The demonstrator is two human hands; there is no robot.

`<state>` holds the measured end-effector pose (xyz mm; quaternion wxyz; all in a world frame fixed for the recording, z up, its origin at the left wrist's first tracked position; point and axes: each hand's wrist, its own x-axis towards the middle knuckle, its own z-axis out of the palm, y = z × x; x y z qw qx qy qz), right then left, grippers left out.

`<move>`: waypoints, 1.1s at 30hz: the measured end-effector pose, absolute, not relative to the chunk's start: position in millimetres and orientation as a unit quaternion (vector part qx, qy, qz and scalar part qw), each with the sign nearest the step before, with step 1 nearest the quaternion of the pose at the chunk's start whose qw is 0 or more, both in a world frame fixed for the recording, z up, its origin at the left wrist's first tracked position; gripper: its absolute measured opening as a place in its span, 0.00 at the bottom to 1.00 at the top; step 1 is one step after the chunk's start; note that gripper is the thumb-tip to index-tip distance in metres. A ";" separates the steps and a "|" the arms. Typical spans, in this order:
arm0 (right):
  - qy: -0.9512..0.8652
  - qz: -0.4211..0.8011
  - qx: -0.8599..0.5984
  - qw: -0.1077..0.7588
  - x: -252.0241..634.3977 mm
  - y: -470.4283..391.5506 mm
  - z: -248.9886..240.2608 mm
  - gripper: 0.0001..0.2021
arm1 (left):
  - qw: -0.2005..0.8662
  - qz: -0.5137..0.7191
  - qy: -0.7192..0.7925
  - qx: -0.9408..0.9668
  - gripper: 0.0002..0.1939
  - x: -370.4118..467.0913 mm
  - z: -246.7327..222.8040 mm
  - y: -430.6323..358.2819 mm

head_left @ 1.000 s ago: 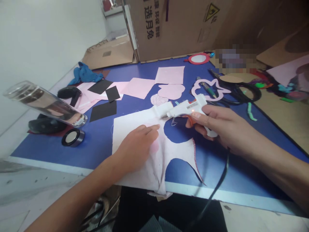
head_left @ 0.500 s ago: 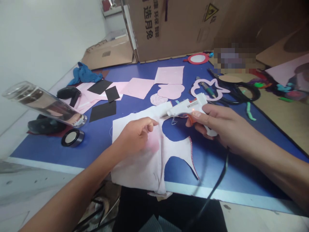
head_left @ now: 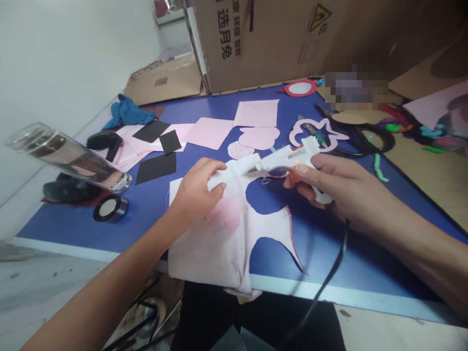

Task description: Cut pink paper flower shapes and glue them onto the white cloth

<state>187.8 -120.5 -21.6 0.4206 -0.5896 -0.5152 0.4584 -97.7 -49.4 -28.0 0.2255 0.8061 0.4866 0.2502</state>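
My right hand (head_left: 338, 183) is wrapped round a white hot glue gun (head_left: 285, 160) with an orange trigger and a small glowing light. Its nozzle points left, close over the top part of a pale pink cloth piece (head_left: 208, 258), with a thin thread hanging below it. On the cloth, left of the nozzle, lies my left hand (head_left: 197, 190), thumb and fingers spread apart. A deeper pink patch (head_left: 228, 214) marks the cloth beside the thumb. Cut-out curves and a red stitched edge (head_left: 292, 234) show on the cloth's right side.
A tilted glass bottle of water (head_left: 73, 158) and its black lid (head_left: 109, 208) are at the left. Pink sheets (head_left: 210, 132) and black squares (head_left: 155, 168) lie behind the cloth. A pink cut-out frame (head_left: 331, 144) and coiled black cable (head_left: 387, 144) lie right. Cardboard (head_left: 270, 48) stands behind.
My left hand has moved slightly left and up, and its fingers have gone from a curled, pointing shape to spread. The glue gun has shifted slightly right and up.
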 end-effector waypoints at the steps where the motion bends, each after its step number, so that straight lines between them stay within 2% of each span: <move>1: -0.515 0.456 -0.592 0.420 187.9 -120.7 -21.1 0.23 | 0.201 0.242 0.469 0.825 0.16 -97.9 -29.2 -48.9; 5: -0.506 0.452 -0.601 0.422 188.2 -121.1 -19.8 0.22 | 0.182 0.192 0.443 0.857 0.21 -95.1 -32.5 -45.0; 11: -0.508 0.448 -0.595 0.433 188.0 -123.0 -16.8 0.20 | 0.166 0.169 0.437 0.868 0.21 -88.5 -36.0 -36.4; 19: -0.505 0.448 -0.595 0.435 189.2 -122.5 -18.7 0.20 | 0.178 0.168 0.457 0.855 0.18 -86.2 -34.3 -26.0; 23: -0.503 0.450 -0.597 0.434 189.7 -121.8 -19.9 0.21 | 0.188 0.181 0.456 0.851 0.13 -87.6 -36.2 -22.3; 28: -0.508 0.450 -0.593 0.434 190.8 -122.5 -19.3 0.21 | 0.171 0.156 0.446 0.865 0.18 -87.3 -35.7 -23.9; 33: -0.502 0.453 -0.594 0.436 189.7 -122.2 -17.7 0.20 | 0.164 0.164 0.450 0.863 0.13 -86.3 -35.6 -25.3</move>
